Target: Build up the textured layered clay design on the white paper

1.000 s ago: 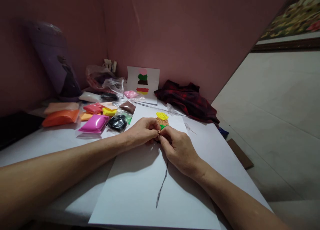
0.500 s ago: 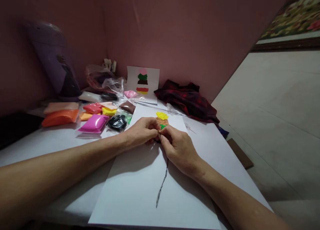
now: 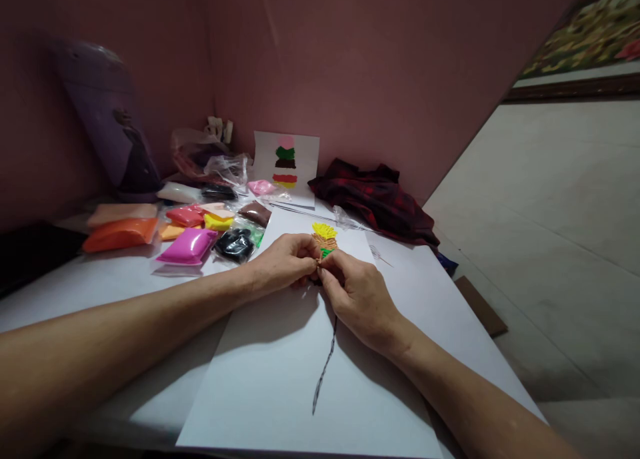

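Observation:
Over a large white sheet, my left hand and my right hand meet with thumbs and fingertips pinched together. Between the fingertips is a tiny brownish bit, too small to make out clearly. Just beyond my fingers, the sheet bears a textured patch of yellow, orange-brown and green strands; my hands hide its lower part. A dark drawn line runs down the sheet below my right hand.
Several bags of coloured clay, among them magenta, orange and black, lie at the left. Behind stand a card with coloured bands and a purple container. Dark red cloth lies at the back right.

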The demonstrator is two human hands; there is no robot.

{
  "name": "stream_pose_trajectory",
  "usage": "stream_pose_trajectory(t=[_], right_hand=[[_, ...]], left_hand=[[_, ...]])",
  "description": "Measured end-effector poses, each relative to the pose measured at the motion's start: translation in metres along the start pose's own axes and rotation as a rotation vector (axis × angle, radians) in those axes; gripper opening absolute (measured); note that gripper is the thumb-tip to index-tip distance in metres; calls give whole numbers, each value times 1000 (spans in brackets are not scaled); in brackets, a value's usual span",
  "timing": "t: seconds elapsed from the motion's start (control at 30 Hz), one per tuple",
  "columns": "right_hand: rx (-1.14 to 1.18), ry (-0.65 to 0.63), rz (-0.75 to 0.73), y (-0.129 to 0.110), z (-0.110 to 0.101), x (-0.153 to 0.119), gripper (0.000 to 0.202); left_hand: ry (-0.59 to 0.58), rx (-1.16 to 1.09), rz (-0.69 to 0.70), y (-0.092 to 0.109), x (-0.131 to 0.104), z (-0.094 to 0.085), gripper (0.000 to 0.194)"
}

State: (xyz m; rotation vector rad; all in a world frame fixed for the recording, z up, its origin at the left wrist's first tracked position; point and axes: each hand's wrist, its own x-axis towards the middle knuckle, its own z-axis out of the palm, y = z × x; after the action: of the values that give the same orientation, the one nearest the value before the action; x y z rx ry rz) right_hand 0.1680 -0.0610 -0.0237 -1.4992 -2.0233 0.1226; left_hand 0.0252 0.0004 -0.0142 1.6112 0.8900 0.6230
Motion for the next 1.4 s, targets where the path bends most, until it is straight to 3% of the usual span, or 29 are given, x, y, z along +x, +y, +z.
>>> stream_pose_trajectory(t=[0.7, 1.4], right_hand=[[-29, -6, -33, -1, 0, 1, 10], [-106, -64, -80, -3, -3, -1, 8]], left_hand=[[1, 19, 19, 0, 1, 0, 15], [7, 216, 169, -5, -1, -1, 12]])
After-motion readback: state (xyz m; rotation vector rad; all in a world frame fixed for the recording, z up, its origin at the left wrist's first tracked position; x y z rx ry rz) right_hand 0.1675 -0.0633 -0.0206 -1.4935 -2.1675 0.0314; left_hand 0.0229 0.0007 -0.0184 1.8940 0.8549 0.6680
